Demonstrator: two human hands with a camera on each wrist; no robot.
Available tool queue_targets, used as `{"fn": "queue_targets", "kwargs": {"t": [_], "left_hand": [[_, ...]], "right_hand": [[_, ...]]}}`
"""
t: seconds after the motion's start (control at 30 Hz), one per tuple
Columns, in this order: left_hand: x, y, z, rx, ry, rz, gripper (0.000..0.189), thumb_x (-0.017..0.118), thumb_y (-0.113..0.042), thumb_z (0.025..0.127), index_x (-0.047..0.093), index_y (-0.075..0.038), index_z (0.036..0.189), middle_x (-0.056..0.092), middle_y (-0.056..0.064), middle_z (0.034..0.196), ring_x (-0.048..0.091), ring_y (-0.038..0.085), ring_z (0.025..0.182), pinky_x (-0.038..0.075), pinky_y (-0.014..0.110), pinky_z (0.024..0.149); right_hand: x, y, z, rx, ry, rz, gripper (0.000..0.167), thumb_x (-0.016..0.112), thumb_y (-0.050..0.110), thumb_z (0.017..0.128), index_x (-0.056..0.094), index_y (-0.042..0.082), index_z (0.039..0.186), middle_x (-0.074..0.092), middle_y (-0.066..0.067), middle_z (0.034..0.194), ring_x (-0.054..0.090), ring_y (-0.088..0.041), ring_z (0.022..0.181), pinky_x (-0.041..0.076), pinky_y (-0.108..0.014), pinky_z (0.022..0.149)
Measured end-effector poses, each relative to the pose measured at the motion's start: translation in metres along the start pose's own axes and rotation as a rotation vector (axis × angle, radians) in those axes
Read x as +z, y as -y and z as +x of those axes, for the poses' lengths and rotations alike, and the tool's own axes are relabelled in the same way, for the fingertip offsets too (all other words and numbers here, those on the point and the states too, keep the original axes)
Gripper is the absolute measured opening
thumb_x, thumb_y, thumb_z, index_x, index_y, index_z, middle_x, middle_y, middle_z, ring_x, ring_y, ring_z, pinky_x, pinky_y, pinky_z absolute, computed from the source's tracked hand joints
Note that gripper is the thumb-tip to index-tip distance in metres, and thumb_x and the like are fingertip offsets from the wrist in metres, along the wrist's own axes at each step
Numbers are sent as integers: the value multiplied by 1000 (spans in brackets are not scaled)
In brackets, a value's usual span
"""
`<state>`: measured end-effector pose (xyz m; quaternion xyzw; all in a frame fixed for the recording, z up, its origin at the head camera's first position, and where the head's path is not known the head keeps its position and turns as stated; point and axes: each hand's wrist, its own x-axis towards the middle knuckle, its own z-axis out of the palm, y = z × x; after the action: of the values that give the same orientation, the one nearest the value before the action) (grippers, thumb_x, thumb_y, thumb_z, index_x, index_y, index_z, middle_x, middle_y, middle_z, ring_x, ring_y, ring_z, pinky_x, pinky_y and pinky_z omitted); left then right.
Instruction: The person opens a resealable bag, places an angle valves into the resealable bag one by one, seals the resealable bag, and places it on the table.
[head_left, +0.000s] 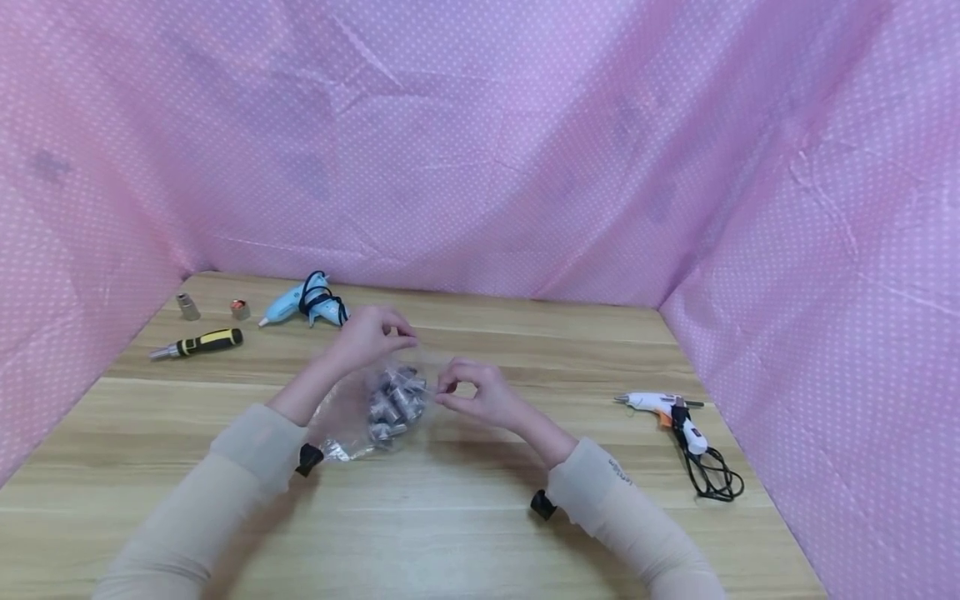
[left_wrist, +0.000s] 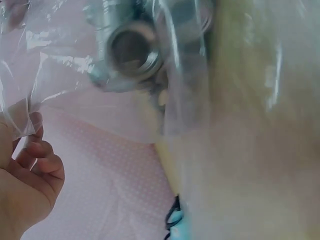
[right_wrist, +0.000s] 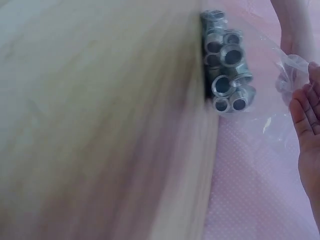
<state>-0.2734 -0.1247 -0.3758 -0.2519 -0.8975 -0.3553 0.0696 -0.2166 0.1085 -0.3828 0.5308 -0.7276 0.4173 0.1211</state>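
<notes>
A clear plastic bag [head_left: 341, 421] lies on the table with several shiny metal threaded pipe fittings [head_left: 397, 404] bunched inside it. My left hand [head_left: 371, 335] pinches the bag's edge at its far side between thumb and fingertips. On the right, my right hand [head_left: 486, 395] pinches another part of the edge, thumb against forefinger. The left wrist view shows the left hand [left_wrist: 35, 172] with film between its fingertips, and a round open fitting end [left_wrist: 134, 50] through the plastic. In the right wrist view the right hand [right_wrist: 309, 120] grips the gathered film beside the fittings [right_wrist: 230, 75].
At the back left are a blue glue gun [head_left: 283, 306] with a wrapped black cord, a black-and-yellow screwdriver [head_left: 210, 341] and two small metal pieces, one upright [head_left: 187, 307], one squat [head_left: 240, 310]. A white glue gun [head_left: 651, 402] lies right. Pink dotted cloth [head_left: 480, 167] surrounds the table.
</notes>
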Motion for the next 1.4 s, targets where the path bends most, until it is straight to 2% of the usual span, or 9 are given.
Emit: {"fn": "queue_targets", "kwargs": {"t": [0.17, 0.27, 0.47, 0.7, 0.9, 1.07, 1.23, 1.3, 1.4], "left_hand": [[-19, -16, -1, 11, -130, 46, 8, 73, -19, 81, 75, -11, 83, 69, 1, 79, 47, 13, 59, 38, 26, 52], [-35, -33, -2, -9, -206, 58, 9, 72, -19, 81, 76, -11, 81, 67, 2, 76, 45, 13, 53, 35, 25, 46], [-69, -72, -4, -84, -320, 29, 11, 67, -15, 79, 75, -7, 76, 66, 5, 70, 52, 15, 57, 41, 24, 50], [-89, -103, -11, -165, -435, -52, 13, 59, -10, 78, 66, -4, 70, 64, 8, 67, 52, 13, 56, 43, 19, 50], [-80, -111, -14, -170, -383, -70, 22, 58, -12, 80, 53, -6, 60, 49, 2, 53, 42, 11, 45, 35, 23, 39], [-65, -100, -11, -180, -324, -72, 24, 55, -10, 78, 46, -8, 56, 40, -4, 47, 38, 13, 47, 31, 25, 43], [-53, -91, -11, -176, -236, -153, 19, 55, -8, 78, 47, -7, 61, 41, -2, 53, 39, 16, 53, 31, 27, 47], [-49, -87, -12, -156, -183, -197, 16, 55, -12, 83, 52, -7, 68, 46, 1, 60, 41, 16, 56, 33, 27, 49], [-40, -78, -13, -99, -76, -321, 23, 50, -21, 95, 61, -5, 85, 58, 7, 76, 52, 19, 70, 47, 30, 60]], "right_hand": [[-19, 9, 9, 3, -39, -24, 13, 70, -11, 74, 62, -2, 78, 65, -15, 79, 61, -23, 74, 55, -29, 69], [-34, 2, 11, -1, -59, -45, 11, 71, -6, 76, 64, 1, 80, 65, -13, 83, 61, -21, 79, 54, -29, 73], [-70, 3, 23, -24, -123, -150, 13, 74, 0, 73, 65, 7, 78, 62, -14, 98, 59, -26, 96, 49, -31, 87], [-115, 32, 41, 69, -185, -162, 10, 69, -9, 75, 62, -4, 79, 56, -23, 103, 58, -21, 91, 53, -23, 81], [-133, 57, 40, 98, -143, -135, 10, 61, -18, 77, 60, -10, 82, 62, -25, 92, 62, -21, 74, 53, -19, 66], [-132, 40, 26, 81, -99, -78, 13, 60, -21, 76, 62, -11, 84, 65, -25, 87, 63, -25, 72, 54, -24, 61], [-128, 14, 12, 54, -150, -56, 17, 61, -23, 73, 64, -11, 85, 66, -24, 86, 65, -22, 71, 53, -24, 57], [-127, 3, 7, 38, -179, -51, 20, 62, -24, 72, 65, -9, 86, 67, -23, 87, 66, -20, 71, 53, -22, 57], [-128, -10, -1, 27, -220, -49, 22, 63, -23, 72, 66, -7, 86, 67, -21, 89, 66, -18, 71, 53, -20, 57]]}}
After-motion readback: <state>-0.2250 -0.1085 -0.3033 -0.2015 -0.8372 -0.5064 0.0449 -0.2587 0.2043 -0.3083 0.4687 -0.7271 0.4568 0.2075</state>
